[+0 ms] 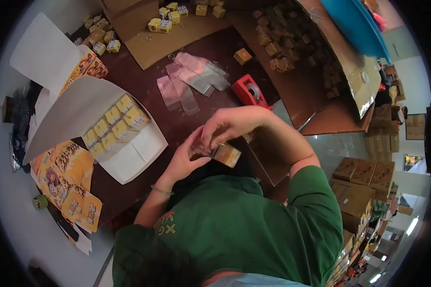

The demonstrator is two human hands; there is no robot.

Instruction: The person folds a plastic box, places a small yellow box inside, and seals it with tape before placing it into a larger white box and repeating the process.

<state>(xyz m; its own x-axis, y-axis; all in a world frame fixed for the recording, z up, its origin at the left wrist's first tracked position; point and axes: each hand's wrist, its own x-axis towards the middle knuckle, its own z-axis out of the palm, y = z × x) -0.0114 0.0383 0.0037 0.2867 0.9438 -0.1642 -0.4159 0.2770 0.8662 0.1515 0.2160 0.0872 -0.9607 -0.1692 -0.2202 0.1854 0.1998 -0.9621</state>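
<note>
Close to my body, my left hand (186,155) has its fingers curved round the near end of a small orange and yellow box (227,155) in clear plastic. My right hand (221,125) comes over from the right, its fingers bent down onto the clear wrapping at the same end. The fingertips are partly hidden. Beyond my hands lie flat clear plastic bags (191,79) and a red tape dispenser (250,91). An open white carton (134,155) on the left holds rows of small yellow boxes (111,125).
A single small box (243,56) sits on the dark red table (129,86). At the right, a large cardboard box (304,103) holds many small wrapped boxes. Yellow boxes (164,21) lie on cardboard at the back. Printed orange cartons (64,177) lie at the left.
</note>
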